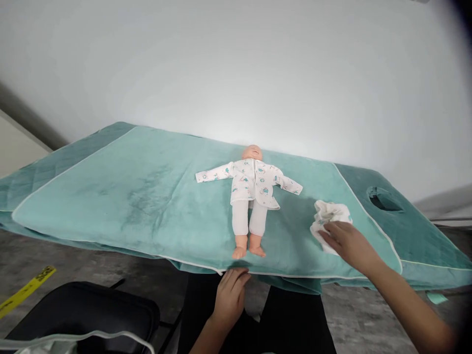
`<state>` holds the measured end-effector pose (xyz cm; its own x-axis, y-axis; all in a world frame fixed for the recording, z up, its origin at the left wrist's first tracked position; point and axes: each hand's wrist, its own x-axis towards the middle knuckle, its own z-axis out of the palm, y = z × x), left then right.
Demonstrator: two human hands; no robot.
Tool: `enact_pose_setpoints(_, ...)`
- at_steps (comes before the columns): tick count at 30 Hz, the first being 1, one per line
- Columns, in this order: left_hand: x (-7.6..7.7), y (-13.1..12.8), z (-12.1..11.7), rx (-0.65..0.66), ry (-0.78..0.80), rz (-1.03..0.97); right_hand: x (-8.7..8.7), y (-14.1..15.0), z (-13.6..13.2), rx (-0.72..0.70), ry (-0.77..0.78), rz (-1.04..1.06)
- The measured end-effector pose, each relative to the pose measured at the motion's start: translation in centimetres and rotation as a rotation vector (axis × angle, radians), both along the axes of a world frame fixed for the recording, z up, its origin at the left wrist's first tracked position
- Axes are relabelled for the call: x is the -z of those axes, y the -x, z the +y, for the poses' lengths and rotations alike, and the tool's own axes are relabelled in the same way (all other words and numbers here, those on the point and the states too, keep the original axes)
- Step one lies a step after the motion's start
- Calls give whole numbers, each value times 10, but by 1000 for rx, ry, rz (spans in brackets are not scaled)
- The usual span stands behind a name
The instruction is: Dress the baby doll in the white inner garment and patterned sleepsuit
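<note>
A baby doll (pixel 250 196) lies on its back on a teal towel (pixel 147 196), arms spread. It wears a white printed shirt and white leggings. To its right lies a crumpled white cloth (pixel 328 214). My right hand (pixel 346 242) rests on the near part of that cloth with fingers stretched flat. My left hand (pixel 230 295) sits at the towel's front edge below the doll's feet, fingers together and laid against the hem, holding nothing that I can see.
The towel covers a teal padded massage table (pixel 424 236) with a face hole (pixel 383 199) at the right end. A black chair seat (pixel 84 309) stands at lower left, with yellow tape (pixel 25 290) on the grey floor. A white wall is behind.
</note>
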<state>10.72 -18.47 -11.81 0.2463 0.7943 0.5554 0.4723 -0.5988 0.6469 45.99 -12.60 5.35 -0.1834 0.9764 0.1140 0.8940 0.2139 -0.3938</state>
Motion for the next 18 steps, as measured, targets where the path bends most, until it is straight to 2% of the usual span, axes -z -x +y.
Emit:
enact_pose_setpoints(1, -7, -2, -2, -2, 69, -26, -10, 22, -12, -70, 58, 139)
enact_pose_setpoints(3, -27, -11, -9, 37, 203, -78, -28, 67, -36, -299, 220, 313)
enact_pose_setpoints(6, -71, -24, -23, 249, 286, -137, -39, 114, -62, -656, 427, 397)
enact_pose_setpoints(8, -98, -25, -31, 439, 352, -227, -38, 123, -68, -728, 472, 479)
enact_pose_setpoints(10, -116, -20, -34, 513, 529, -395, -34, 119, -64, -646, 452, 603)
enact_pose_setpoints(12, -123, -10, -32, 430, 758, -587, -31, 112, -55, -499, 410, 732)
enact_pose_setpoints(14, -125, -1, -23, 286, 925, -770, -29, 113, -48, -429, 430, 795)
enact_pose_setpoints(16, -124, 4, -8, 181, 984, -940, -26, 124, -44, -484, 580, 725)
enact_pose_setpoints(18, -122, 3, 7, 125, 1002, -1033, -17, 137, -46, -610, 772, 591)
